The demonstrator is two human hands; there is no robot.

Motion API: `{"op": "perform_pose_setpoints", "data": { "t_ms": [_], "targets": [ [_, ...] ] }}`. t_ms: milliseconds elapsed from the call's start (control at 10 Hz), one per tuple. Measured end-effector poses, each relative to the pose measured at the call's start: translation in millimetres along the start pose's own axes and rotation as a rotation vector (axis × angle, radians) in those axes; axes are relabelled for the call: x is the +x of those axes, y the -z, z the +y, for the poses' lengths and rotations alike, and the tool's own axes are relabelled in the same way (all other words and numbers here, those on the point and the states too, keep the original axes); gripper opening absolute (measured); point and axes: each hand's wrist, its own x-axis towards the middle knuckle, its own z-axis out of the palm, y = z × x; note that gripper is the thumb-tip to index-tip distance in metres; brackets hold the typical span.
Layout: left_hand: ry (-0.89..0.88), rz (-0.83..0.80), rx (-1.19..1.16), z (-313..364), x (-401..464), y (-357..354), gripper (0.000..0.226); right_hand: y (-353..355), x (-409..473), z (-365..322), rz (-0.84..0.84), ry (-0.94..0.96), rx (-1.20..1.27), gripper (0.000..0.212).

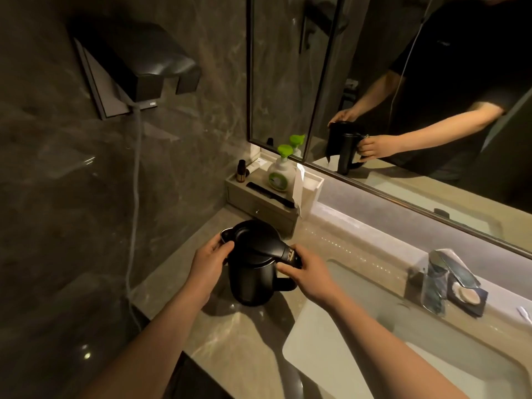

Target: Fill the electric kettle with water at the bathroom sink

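Note:
A black electric kettle (253, 272) stands upright on the stone counter (230, 341), just left of the white sink basin (359, 326). Its lid is down. My left hand (208, 262) rests against the kettle's upper left side, fingers by the spout. My right hand (309, 277) grips the top of the handle on the right, thumb near the lid button. A chrome faucet (443, 272) stands at the far rim of the basin, to the right of the kettle.
A tray box (259, 203) behind the kettle carries a green-topped soap pump (280, 171), a small brown bottle (241, 171) and a black comb (270, 194). A soap dish (467, 296) lies by the faucet. A wall dryer (135, 67) with its cord hangs left. The mirror (403, 96) reflects me.

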Motion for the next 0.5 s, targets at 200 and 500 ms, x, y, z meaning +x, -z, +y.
{"op": "perform_pose_setpoints", "data": {
  "t_ms": [200,500],
  "targets": [
    [-0.034,-0.053,0.038,-5,-1,0,0.026,-1,-3,6,-0.009,-0.019,0.024,0.015],
    [0.093,0.076,0.103,-29,-36,20,0.034,54,-39,-20,0.331,0.001,0.088,0.021]
  ]
}}
